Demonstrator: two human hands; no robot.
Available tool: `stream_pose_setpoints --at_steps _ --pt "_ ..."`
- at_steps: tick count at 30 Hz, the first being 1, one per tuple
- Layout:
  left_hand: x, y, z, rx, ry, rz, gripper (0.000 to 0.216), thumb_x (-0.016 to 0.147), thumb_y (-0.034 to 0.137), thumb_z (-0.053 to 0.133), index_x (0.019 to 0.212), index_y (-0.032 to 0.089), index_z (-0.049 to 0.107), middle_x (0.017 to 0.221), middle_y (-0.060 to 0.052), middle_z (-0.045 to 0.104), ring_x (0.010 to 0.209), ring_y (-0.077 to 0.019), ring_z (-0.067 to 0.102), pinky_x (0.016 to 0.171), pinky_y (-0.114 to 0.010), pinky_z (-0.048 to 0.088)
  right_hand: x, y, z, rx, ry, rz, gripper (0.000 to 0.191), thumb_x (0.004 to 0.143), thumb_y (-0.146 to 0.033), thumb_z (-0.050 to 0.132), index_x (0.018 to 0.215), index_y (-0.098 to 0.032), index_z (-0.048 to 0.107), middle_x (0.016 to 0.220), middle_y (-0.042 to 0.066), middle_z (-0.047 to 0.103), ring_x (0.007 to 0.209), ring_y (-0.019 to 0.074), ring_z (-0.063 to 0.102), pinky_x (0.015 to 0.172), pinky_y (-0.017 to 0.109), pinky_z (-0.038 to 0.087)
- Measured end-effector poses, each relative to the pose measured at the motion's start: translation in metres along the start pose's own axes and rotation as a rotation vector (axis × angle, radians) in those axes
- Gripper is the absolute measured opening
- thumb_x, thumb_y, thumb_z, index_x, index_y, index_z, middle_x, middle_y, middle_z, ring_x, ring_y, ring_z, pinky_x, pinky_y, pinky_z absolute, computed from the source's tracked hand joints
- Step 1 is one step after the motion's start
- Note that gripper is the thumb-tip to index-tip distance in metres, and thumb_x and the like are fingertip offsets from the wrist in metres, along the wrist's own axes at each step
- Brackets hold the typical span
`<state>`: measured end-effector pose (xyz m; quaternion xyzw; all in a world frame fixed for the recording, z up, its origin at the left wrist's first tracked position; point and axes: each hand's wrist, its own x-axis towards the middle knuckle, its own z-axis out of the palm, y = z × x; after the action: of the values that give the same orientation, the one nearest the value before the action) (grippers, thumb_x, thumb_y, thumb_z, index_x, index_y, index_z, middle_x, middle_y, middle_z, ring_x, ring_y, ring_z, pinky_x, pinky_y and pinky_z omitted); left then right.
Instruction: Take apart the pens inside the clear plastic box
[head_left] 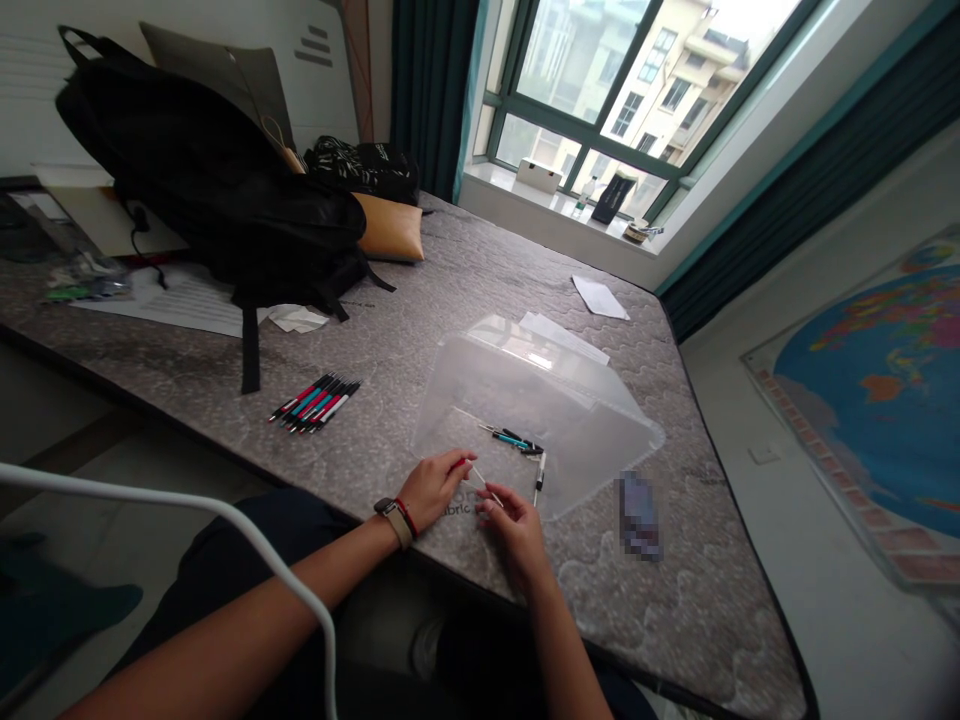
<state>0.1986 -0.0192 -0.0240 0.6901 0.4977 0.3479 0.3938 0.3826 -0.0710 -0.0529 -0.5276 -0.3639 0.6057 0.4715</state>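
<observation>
A slim white piece point(480, 476) sits between the two hands just over the mattress's near edge, pinched in the grip of the right hand point(519, 525). The left hand point(435, 488) has its grip closed on a small red piece point(460, 463); whether the two pieces join, I cannot tell. Just beyond the fingers lie black and teal pen parts point(516, 440) and a black-and-white part point(541, 470), close to a translucent plastic container point(600, 430) that spreads behind them. Right of it rests a pixelated object point(639, 515). To the left, a row of pens point(315, 403) lies side by side on the quilted mattress point(712, 600). Farther out are a black backpack point(217, 170), a tan pouch point(391, 228) beside it and, toward the window point(592, 90), a white sheet point(600, 297).
</observation>
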Motion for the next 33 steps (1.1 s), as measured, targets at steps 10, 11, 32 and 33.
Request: stream_pose_setpoints --at_steps 10,11,32,33 --pt "0.002 -0.005 0.002 -0.058 0.013 0.067 0.038 0.096 0.037 0.045 0.127 0.024 0.062 0.125 -0.004 0.066 0.114 -0.0194 0.061 0.102 -0.031 0.044 0.000 0.009 -0.009 -0.610 0.502 -0.411 0.061 0.084 -0.039 0.059 0.140 -0.019 0.048 0.141 0.018 0.045 0.083 0.0199 0.060 0.078 0.036 0.050" --pt "0.002 -0.006 0.002 -0.067 0.009 0.074 0.039 0.096 0.038 0.045 0.130 0.024 0.060 0.127 -0.004 0.066 0.115 -0.0193 0.060 0.102 -0.032 0.044 0.000 0.011 -0.008 -0.641 0.510 -0.417 0.064 0.083 -0.039 0.060 0.142 -0.020 0.045 0.144 0.019 0.039 0.080 0.0189 0.060 0.079 0.037 0.050" --pt "0.001 -0.007 0.009 -0.215 -0.111 0.080 0.037 0.092 0.031 0.054 0.126 0.019 0.064 0.114 -0.009 0.070 0.104 -0.0193 0.063 0.093 -0.032 0.050 -0.006 0.015 0.022 -0.281 0.043 -0.197 0.031 0.089 -0.047 0.056 0.095 -0.019 0.070 0.079 0.004 0.070 0.057 0.0134 0.056 0.053 0.024 0.045" --pt "0.001 -0.008 0.009 -0.146 -0.111 0.110 0.034 0.092 0.029 0.054 0.123 0.019 0.066 0.112 -0.008 0.071 0.102 -0.0187 0.064 0.092 -0.031 0.050 -0.004 0.017 0.022 -0.214 0.037 -0.162 0.036 0.090 -0.050 0.054 0.096 -0.018 0.069 0.079 0.004 0.069 0.054 0.0120 0.055 0.048 0.023 0.043"
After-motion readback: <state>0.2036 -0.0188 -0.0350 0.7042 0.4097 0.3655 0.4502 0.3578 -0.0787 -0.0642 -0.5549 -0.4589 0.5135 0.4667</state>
